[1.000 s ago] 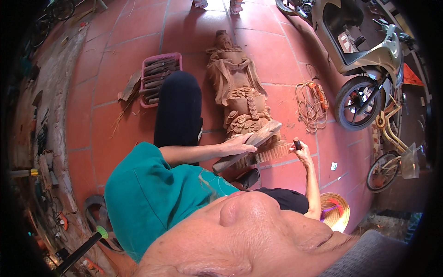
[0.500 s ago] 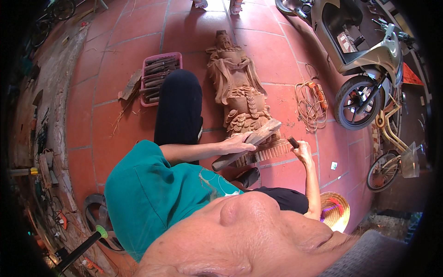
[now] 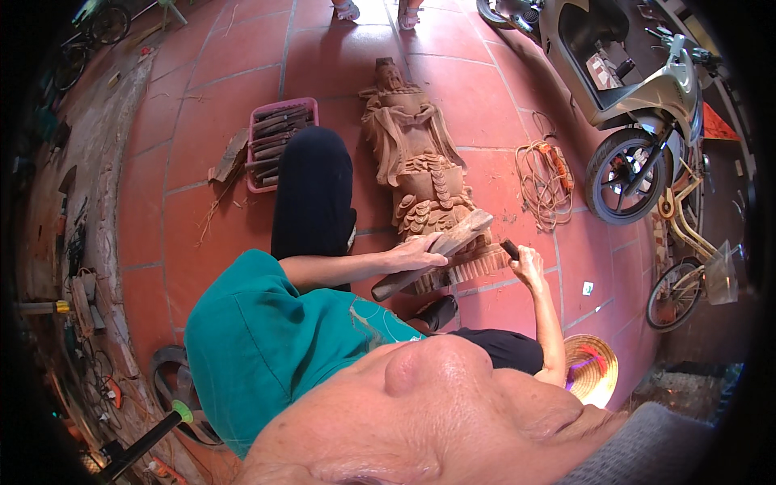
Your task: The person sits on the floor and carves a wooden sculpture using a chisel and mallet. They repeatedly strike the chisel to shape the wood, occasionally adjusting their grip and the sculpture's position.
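A carved brown wooden statue (image 3: 412, 141) of a robed figure lies face up on the tiles, its head at the far end. Across its lower end slants a thick wooden club (image 3: 465, 232), and my left hand (image 3: 418, 252) is closed over the middle of it. Just right of the statue's base, my right hand (image 3: 529, 267) is closed around a short dark stick-like tool (image 3: 509, 249). One end of that tool points at the base; the rest is hidden in the fist, so its kind cannot be told.
Left of the statue stands a pink basket (image 3: 253, 149) of dark tools, beside a wood scrap (image 3: 230, 158). To the right are a coiled cord (image 3: 541, 190), a scooter (image 3: 626, 174), a bicycle (image 3: 675, 295) and a straw hat (image 3: 594, 368). Another person's feet (image 3: 346, 11) show at the far edge.
The whole view has shifted slightly. Both hands keep nearly the same places and grips, and the statue and club lie as before.
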`<act>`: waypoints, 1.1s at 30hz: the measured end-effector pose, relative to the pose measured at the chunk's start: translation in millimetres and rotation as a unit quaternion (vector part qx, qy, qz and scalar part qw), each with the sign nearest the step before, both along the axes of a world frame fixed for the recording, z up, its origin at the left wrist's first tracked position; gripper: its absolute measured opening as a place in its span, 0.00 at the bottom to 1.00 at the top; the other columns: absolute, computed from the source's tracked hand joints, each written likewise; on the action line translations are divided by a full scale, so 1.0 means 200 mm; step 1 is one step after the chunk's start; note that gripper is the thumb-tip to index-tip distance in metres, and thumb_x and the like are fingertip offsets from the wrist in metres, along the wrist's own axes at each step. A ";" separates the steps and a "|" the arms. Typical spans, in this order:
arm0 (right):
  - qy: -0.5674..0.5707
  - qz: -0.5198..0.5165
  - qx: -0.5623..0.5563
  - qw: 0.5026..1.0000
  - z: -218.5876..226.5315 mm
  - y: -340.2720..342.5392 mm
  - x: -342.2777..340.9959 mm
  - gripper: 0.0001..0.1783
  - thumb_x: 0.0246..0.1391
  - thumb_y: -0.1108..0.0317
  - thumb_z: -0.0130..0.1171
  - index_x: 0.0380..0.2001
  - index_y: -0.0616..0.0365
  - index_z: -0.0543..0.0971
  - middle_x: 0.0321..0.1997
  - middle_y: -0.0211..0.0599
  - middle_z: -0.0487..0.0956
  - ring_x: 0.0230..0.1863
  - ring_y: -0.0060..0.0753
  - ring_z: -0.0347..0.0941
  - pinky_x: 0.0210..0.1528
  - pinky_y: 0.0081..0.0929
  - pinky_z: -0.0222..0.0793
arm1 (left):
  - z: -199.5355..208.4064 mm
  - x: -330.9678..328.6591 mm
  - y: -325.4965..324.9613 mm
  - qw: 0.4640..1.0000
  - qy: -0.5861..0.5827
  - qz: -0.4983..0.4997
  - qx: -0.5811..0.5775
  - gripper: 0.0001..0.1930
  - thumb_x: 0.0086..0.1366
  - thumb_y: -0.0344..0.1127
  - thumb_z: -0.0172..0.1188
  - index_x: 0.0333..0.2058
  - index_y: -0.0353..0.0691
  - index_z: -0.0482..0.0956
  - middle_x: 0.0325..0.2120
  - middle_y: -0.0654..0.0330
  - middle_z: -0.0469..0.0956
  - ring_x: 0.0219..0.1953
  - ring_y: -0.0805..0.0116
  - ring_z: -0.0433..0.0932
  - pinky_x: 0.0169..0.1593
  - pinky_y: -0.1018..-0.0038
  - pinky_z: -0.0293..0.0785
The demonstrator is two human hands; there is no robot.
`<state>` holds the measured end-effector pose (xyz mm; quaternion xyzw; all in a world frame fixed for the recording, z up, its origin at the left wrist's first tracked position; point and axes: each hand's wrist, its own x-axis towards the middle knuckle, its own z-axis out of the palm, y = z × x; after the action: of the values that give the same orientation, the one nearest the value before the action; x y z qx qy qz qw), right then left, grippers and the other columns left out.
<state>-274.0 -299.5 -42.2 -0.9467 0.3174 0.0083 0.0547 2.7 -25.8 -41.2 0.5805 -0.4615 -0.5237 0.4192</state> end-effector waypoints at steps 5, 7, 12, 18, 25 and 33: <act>0.008 -0.015 -0.007 1.000 -0.01 0.01 -0.01 0.10 0.47 0.67 0.61 0.28 0.62 0.76 0.31 0.59 0.81 0.36 0.67 0.80 0.38 0.58 0.76 | 0.01 0.00 0.00 1.000 0.002 -0.001 -0.001 0.40 0.64 0.51 0.61 0.67 0.32 0.62 0.55 0.42 0.76 0.56 0.54 0.76 0.60 0.62 0.70; 0.017 -0.022 -0.023 0.999 -0.01 0.01 -0.01 0.09 0.46 0.67 0.61 0.28 0.62 0.76 0.31 0.59 0.81 0.37 0.67 0.80 0.39 0.58 0.76 | -0.01 0.00 0.00 1.000 0.003 0.000 -0.006 0.41 0.63 0.52 0.62 0.68 0.33 0.62 0.55 0.41 0.76 0.56 0.53 0.76 0.60 0.61 0.71; 0.022 -0.063 -0.059 0.996 0.04 -0.08 -0.11 0.08 0.45 0.70 0.59 0.29 0.63 0.76 0.31 0.61 0.81 0.36 0.69 0.80 0.40 0.61 0.76 | -0.04 0.00 0.00 1.000 0.002 -0.002 -0.006 0.43 0.62 0.56 0.63 0.68 0.35 0.61 0.55 0.39 0.76 0.58 0.49 0.77 0.59 0.58 0.72; -0.023 -0.111 -0.018 0.993 0.08 -0.04 -0.10 0.09 0.46 0.74 0.55 0.34 0.58 0.75 0.30 0.60 0.80 0.38 0.70 0.79 0.39 0.60 0.72 | -0.05 -0.01 -0.02 1.000 -0.009 -0.002 -0.003 0.45 0.61 0.57 0.62 0.68 0.34 0.60 0.55 0.38 0.75 0.58 0.48 0.76 0.60 0.58 0.71; -0.074 -0.154 0.133 0.976 0.03 0.00 0.03 0.13 0.50 0.60 0.70 0.34 0.53 0.79 0.27 0.46 0.81 0.34 0.51 0.81 0.35 0.46 0.72 | -0.06 0.00 -0.01 1.000 0.000 -0.003 -0.001 0.46 0.60 0.57 0.62 0.69 0.33 0.60 0.56 0.38 0.75 0.58 0.48 0.76 0.60 0.58 0.70; -0.209 -0.239 0.317 0.894 -0.07 -0.02 0.05 0.13 0.51 0.62 0.73 0.29 0.55 0.78 0.23 0.24 0.75 0.27 0.19 0.72 0.31 0.27 0.68 | -0.07 0.00 -0.01 1.000 -0.016 0.008 -0.009 0.44 0.61 0.56 0.62 0.69 0.36 0.61 0.53 0.38 0.77 0.56 0.48 0.77 0.58 0.58 0.72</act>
<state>-264.3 -304.0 -55.8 -0.7546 0.4961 -0.1026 0.4170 2.6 -26.9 -54.4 0.5889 -0.4682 -0.5068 0.4209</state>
